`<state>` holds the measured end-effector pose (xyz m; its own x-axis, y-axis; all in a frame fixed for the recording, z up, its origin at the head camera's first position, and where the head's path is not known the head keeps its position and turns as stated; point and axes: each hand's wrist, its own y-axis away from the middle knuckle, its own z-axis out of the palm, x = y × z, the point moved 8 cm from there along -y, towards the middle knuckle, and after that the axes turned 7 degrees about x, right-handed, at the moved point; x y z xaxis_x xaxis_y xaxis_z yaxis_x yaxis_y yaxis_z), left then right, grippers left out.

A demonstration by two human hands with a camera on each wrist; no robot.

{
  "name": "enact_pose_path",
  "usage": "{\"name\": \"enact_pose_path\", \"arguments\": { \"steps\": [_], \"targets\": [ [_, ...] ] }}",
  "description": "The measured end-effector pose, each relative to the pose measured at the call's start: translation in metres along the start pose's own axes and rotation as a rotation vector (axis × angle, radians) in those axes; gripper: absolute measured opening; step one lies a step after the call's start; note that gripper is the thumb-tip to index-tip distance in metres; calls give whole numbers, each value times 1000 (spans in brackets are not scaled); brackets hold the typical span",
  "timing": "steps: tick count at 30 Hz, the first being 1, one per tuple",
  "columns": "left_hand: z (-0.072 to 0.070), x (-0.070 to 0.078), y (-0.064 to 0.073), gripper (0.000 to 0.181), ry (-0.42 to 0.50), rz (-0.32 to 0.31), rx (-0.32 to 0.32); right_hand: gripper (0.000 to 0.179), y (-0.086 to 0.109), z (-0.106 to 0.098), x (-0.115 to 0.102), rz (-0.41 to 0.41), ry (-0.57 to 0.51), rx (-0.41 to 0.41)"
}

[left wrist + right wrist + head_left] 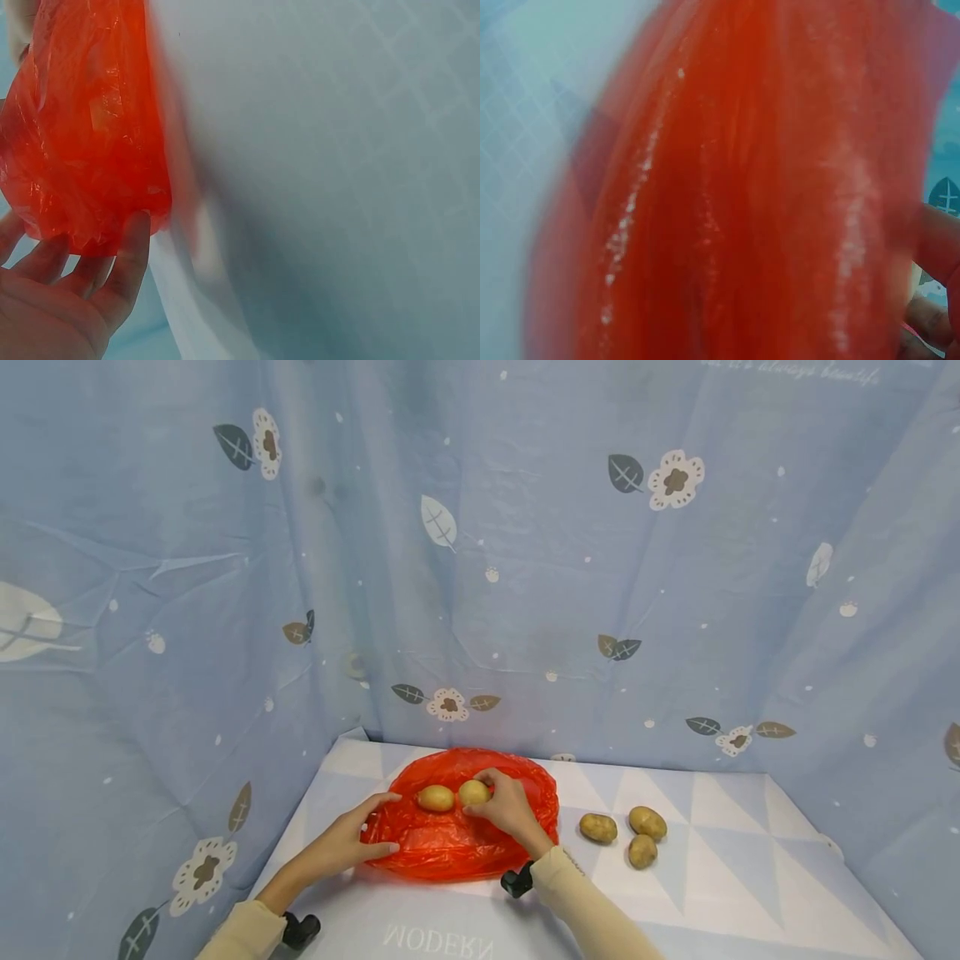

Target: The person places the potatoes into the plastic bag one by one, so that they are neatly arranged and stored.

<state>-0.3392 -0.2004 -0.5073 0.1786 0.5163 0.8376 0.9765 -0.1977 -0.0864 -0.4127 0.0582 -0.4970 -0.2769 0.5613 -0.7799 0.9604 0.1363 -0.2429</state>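
A red plastic bag (420,852) lies spread wide on the table, with one potato (436,798) resting inside it. My right hand (506,807) reaches over the bag and grips a second potato (473,793) between thumb and fingers, just right of the first. At the bag's left edge is my left hand (352,837), its thumb and fingers spread apart along the rim. In the left wrist view the fingers (129,259) touch the red film from outside. The bag's side fills most of the right wrist view and hides much of the right hand.
Three more potatoes, a left one (598,828), a back one (647,823) and a front one (642,852), lie on the patterned tablecloth (720,877) right of the bag. A blue curtain (525,568) with flowers and leaves hangs behind and along the sides.
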Motion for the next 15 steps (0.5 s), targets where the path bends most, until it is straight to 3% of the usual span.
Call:
{"name": "enact_pose_path", "arguments": {
  "steps": [15],
  "targets": [
    [1,-3,0,71,-3,17,-13,46,-1,7,9,63,-10,8]
  ]
}}
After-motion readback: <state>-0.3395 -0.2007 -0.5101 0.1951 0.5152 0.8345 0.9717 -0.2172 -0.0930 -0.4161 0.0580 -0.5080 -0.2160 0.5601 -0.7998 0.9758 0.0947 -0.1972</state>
